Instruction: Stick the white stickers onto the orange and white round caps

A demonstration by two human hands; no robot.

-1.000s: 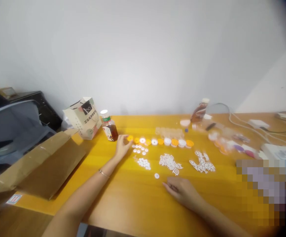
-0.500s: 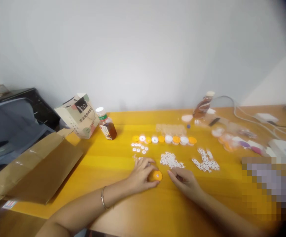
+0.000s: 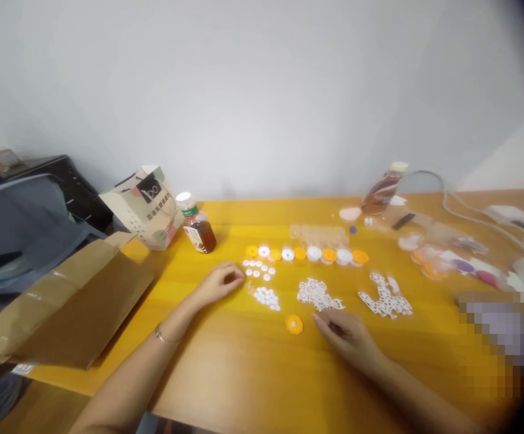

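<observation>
My left hand point(image 3: 220, 282) is at the left edge of a group of small white discs point(image 3: 258, 270). Its thumb and forefinger tips meet in a pinch; whatever lies between them is too small to tell. Some tiny clear pieces point(image 3: 250, 286) lie just right of its fingertips, beside a heap of white round pieces point(image 3: 267, 298). An orange disc with a pale centre point(image 3: 294, 324) rests flat on the table, touched by neither hand. Just right of it, my right hand point(image 3: 344, 334) hovers low with fingers curled closed, its grip hidden. Behind that hand sits a pile of white openwork pieces point(image 3: 318, 293).
Orange and white discs point(image 3: 313, 254) form a row across the table, a clear tray point(image 3: 318, 234) behind them. More white openwork pieces point(image 3: 386, 298) lie right. Two drink bottles point(image 3: 202, 232), a paper gift bag point(image 3: 147, 208), a brown paper bag point(image 3: 108, 295) and cables point(image 3: 445, 199) surround the work.
My left hand has let go of the orange disc and moved left and away from me to the small white discs. The heap beneath it is uncovered. My right hand stays nearly where it was.
</observation>
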